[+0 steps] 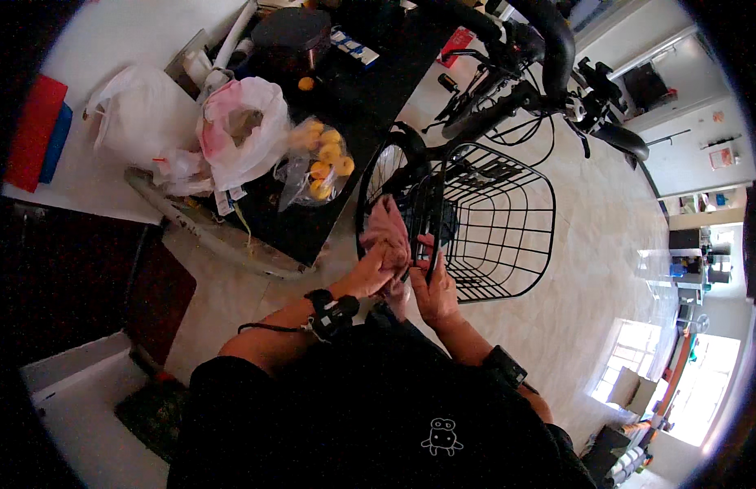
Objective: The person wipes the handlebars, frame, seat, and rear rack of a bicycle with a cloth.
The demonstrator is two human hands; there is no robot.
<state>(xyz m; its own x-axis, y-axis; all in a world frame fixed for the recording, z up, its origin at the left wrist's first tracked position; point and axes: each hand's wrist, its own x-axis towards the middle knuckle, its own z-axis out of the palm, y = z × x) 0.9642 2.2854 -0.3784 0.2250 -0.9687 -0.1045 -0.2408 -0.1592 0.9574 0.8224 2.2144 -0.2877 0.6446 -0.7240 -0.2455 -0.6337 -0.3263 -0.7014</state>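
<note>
A crumpled pink cloth (pixel 386 228) is bunched in my left hand (pixel 370 273), whose fingers are closed on it. The cloth lies against the left side of a black wire basket (pixel 508 228) on a bicycle. Just to the right, my right hand (pixel 435 292) has its fingers and thumb closed around a black bar (pixel 431 220) that runs along the basket's left side. Left of the basket, the bicycle's wheel (pixel 384 173) shows in part. Beyond it are the bicycle's dark handlebars (pixel 549 49).
At the left, a black-topped table (pixel 301 236) carries a clear bag of yellow-orange fruit (pixel 321 159), a pink and white plastic bag (pixel 241 130), a white bag (pixel 142 122) and a dark pot (pixel 292 37). A pale tiled floor (pixel 590 236) stretches right. A dark mat (pixel 158 420) lies lower left.
</note>
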